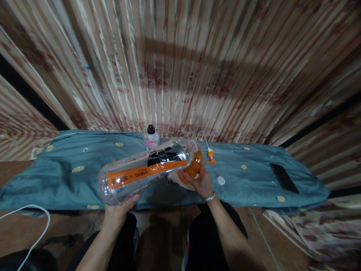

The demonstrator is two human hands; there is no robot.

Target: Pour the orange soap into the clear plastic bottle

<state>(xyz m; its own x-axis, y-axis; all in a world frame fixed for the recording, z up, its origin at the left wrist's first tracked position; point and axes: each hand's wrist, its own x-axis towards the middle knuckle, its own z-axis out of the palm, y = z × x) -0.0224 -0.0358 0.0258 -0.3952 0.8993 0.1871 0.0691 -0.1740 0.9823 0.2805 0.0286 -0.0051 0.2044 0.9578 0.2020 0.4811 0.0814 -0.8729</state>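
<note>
My left hand (120, 210) grips the base of a large clear plastic bottle (143, 169) with an orange and black label. The bottle is tipped on its side, its mouth pointing right. My right hand (199, 180) holds a small round orange container (194, 165) right at the bottle's mouth. The two touch or nearly touch. I cannot tell whether anything flows between them. Both are held over a blue-grey cloth (70, 177) with yellow patches. A silver bracelet sits on my right wrist.
A small clear bottle with a black cap (151, 137) stands behind the big one. An orange and white tool (210, 154) and a white cap (220, 180) lie right of my hand. A dark phone (283, 177) rests far right. A white cable (34, 226) hangs left. Striped curtains hang behind.
</note>
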